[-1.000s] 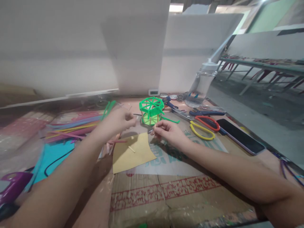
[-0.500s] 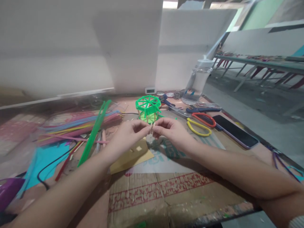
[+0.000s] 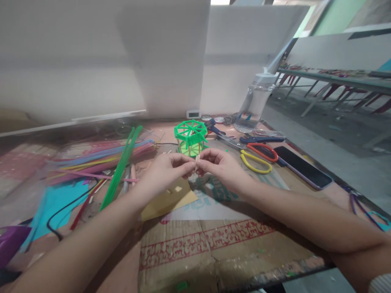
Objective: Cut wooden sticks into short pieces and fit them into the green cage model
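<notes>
Far to the left of the fingers, a purple tool (image 3: 12, 244) lies at the edge of view, with a sheet of blue paper (image 3: 59, 207) nearer them. Behind that paper is a bundle of coloured strips (image 3: 104, 159); green strips (image 3: 119, 173) slant between it and the left wrist.

The left hand (image 3: 163, 171) has its thumb and forefinger closed together at the small pale piece (image 3: 198, 158), its other fingers curled. Yellow paper (image 3: 171, 201) lies below these fingers, partly covered by the hand. Just beyond the fingertips of both hands stands a green open frame (image 3: 191, 136) with an eight-sided top.

The right hand (image 3: 224, 167) pinches the same piece between thumb and forefinger, so it sits upright where the fingertips meet. What it is made of, I cannot tell.

Right of these fingers are scissors with yellow and red handles (image 3: 255, 165), a clear bottle (image 3: 254, 106) farther back, and a phone (image 3: 302, 167) farthest right.
</notes>
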`<state>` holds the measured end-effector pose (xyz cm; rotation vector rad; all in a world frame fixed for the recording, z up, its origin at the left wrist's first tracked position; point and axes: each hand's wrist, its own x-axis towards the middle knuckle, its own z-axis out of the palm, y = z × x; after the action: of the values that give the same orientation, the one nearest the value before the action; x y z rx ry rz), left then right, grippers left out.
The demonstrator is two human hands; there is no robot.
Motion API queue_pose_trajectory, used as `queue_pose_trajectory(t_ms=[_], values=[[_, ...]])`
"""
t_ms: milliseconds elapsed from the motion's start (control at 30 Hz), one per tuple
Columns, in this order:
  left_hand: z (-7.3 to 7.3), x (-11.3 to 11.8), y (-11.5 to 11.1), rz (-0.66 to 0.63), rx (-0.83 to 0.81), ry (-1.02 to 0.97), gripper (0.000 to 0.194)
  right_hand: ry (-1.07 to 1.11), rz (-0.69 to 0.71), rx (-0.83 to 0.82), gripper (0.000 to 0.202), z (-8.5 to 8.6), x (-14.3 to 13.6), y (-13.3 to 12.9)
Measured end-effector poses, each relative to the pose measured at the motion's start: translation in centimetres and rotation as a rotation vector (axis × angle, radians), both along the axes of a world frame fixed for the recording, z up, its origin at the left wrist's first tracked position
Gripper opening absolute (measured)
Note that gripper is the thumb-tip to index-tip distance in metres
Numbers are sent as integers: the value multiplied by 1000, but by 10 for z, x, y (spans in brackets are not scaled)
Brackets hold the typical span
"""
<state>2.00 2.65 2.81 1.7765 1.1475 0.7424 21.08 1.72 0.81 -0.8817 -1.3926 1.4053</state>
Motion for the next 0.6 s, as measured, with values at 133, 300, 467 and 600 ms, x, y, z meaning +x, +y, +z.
queue_pose_trajectory(t_ms=[133,300,467,600], values=[[1,-1,0,15,-16,23,32,-12,-4,-12,24,1,0,-1],[-3,-2,2,-5,-60,-15,32,3,17,-48,25,2,-1,-3],[-2,-1,1,-11,-46,-44,29,-2,-4,-27,25,3,-1,-3],[-1,-3,1,6,-48,23,31,-32,-25,5,27,4,-1,-5]])
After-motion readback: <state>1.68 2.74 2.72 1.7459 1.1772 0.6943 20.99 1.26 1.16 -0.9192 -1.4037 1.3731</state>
